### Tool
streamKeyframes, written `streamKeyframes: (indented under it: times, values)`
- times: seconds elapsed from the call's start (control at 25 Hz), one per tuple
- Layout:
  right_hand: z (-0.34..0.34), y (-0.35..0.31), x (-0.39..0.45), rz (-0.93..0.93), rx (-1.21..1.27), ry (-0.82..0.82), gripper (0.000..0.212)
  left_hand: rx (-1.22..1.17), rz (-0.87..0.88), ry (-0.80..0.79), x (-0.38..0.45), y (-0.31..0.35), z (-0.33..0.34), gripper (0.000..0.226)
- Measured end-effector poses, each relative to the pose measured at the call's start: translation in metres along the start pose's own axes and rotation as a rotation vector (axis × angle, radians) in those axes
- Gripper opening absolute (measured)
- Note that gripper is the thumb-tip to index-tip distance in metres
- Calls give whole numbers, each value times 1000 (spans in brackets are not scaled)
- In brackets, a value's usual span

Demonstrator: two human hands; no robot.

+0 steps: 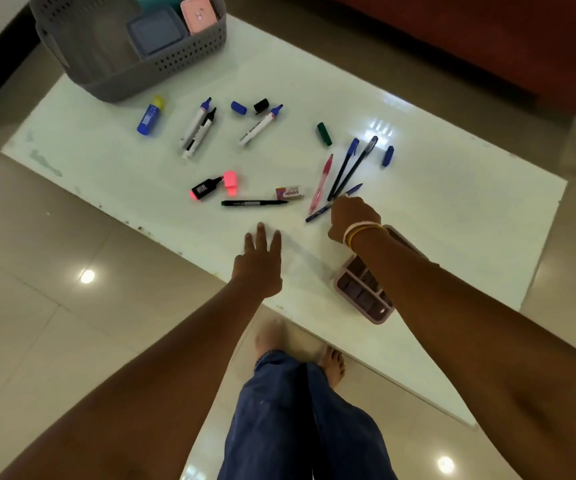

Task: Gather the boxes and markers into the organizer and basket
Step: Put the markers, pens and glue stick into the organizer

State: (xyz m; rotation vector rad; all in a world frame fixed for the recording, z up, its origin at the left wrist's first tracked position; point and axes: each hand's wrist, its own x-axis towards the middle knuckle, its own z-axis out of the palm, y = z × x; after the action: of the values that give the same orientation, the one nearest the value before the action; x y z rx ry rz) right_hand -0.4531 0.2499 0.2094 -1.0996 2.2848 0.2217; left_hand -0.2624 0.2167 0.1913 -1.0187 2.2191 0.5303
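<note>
Blue pen [335, 202]: lies on the counter [453, 216], long axis slanting from near-left to far-right, directly under the right hand [352, 218], whose fingers curl down onto it; whether it is gripped yet I cannot tell. Pink pen [321, 183] and two dark pens [352, 168] just beyond. Left hand [259, 261]: fingers spread, empty, nearer the green marker [253, 203]. Organizer [366, 292]: beside the right wrist, compartments seemingly empty. Basket [124, 50]: far left, holds a grey box [156, 34] and a pink box [198, 13].
</note>
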Motion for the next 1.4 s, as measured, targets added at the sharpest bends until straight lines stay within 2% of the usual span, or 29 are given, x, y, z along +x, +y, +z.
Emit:
streamKeyframes:
  times: [0.16,0.24,0.32,0.4,0.52,0.6,0.64,0.76,0.92,1.08,1.28,1.4]
  values:
    - [-11,-3,-5,78,329,-7,38,-83,53,-160,2,-14,-25,75]
    - [-20,-9,-8,93,493,17,26,-174,44,-178,0,-23,-38,67]
    - [-29,-16,-12,110,647,12,20,-309,-17,-117,-5,-32,-50,58]
    - [-38,-28,-15,142,823,-42,24,-457,-84,-18,-13,-40,-59,48]
    - [-51,-55,-14,209,1264,-180,31,-659,-122,100,-15,-50,-71,36]
    - [-56,-76,-13,255,1576,-240,35,-700,-121,150,-10,-57,-79,32]
    - [-56,-85,-9,265,1652,-242,36,-694,-108,185,-6,-60,-82,30]
    - [-58,-100,6,261,1676,-196,37,-686,-35,332,12,-72,-95,26]
    - [-53,-100,37,321,1758,-122,33,-748,-92,418,61,-85,-113,27]
    - [-51,-87,80,372,1787,-5,29,-706,-76,539,113,-80,-139,22]
    - [-58,-81,118,365,1779,67,20,-612,-63,500,166,-60,-159,37]
    - [-71,-80,125,425,1840,46,11,-528,-123,504,176,-48,-160,29]
